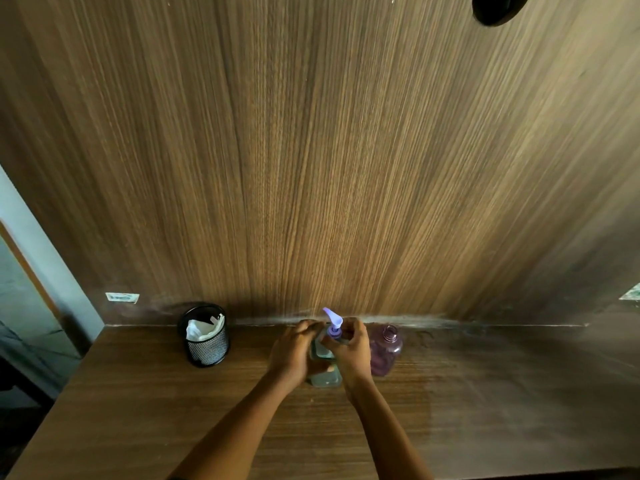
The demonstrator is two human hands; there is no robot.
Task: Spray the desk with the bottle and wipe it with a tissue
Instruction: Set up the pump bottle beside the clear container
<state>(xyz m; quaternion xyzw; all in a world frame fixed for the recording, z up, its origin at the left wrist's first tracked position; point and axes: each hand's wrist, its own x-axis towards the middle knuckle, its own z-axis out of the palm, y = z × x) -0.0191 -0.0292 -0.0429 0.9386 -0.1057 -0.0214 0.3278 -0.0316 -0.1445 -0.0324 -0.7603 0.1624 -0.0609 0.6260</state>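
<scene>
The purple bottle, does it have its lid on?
No, the purple bottle stands open, its bare threaded neck showing.

- We reach both bare forearms forward, converging.
- Our left hand [290, 351] curls its fingers inward, knuckles up.
- Our right hand [349, 348] seems pinched shut at the fingertips, though blur hides detail.

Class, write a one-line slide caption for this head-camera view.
Both hands hold the spray bottle on the desk.
</scene>
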